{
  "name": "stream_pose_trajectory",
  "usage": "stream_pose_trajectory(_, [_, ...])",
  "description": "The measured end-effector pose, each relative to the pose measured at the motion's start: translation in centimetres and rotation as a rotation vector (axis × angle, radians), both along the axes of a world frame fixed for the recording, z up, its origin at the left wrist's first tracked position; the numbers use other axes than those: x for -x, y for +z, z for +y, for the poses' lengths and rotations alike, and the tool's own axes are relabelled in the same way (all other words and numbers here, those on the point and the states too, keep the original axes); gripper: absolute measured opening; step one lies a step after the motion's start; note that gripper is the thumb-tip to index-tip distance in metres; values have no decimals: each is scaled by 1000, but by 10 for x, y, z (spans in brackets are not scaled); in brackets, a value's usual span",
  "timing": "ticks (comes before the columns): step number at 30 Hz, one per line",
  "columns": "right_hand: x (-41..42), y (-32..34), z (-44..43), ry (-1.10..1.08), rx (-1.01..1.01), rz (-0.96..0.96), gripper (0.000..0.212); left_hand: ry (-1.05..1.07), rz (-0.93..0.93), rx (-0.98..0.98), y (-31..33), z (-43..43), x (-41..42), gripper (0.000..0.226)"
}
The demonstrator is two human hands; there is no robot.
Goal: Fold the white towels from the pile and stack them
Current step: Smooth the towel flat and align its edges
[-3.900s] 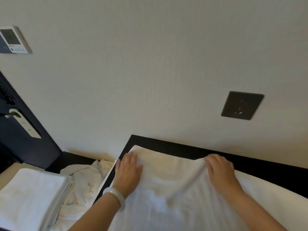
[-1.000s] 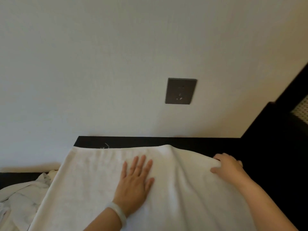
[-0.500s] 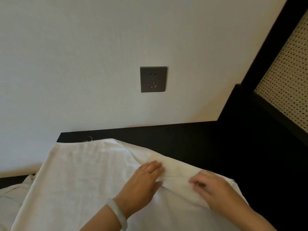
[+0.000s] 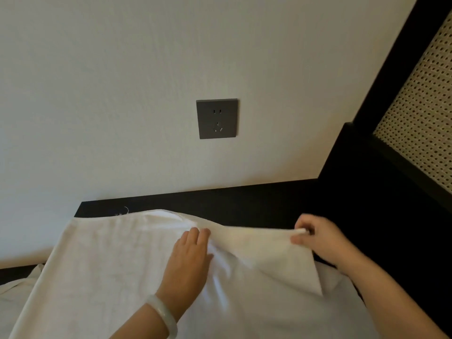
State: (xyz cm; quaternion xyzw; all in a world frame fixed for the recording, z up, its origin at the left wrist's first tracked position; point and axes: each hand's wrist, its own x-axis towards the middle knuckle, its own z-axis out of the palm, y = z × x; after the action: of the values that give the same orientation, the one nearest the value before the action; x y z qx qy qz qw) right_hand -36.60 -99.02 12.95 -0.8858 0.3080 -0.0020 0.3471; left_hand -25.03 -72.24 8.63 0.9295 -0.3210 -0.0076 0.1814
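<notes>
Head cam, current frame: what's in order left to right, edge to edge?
Rumpled white cloth at the left edge → left hand, fingers flat → raised flap of the white towel → right hand pinching the flap's edge → black-framed woven cane panel. The grey wall socket is left out, since it overlaps the left hand sideways.

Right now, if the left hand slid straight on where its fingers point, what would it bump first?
The left hand would probably meet the lifted fold of the towel first, right at its fingertips.
</notes>
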Motion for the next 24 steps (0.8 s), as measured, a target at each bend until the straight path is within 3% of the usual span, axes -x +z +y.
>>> stream_pose_trajectory(2, [-23,4,-30,-60,28,-70,22,-7,36,-8,3,-10,-14,46])
stream_pose_trajectory(7, [-80,-10,-85,-177,4,-170,25,-89,120,-306,-8,-26,-42,63])
stream_pose_trajectory(11, [-101,-42,-97,-251,-1,-195,23,-75,45,-384,-24,-27,-44,63])
stream_pose_trajectory(16, [-107,-59,-96,-326,84,-253,9,-90,22,-369,-29,-26,-46,71])
stream_pose_trajectory(19, [-101,-61,-97,-327,156,-141,13,-94,21,-245,-28,-23,-46,71])
stream_pose_trajectory(24, [-99,-59,-99,-372,43,-37,17,-164,-65,-129,-12,-32,-49,52])
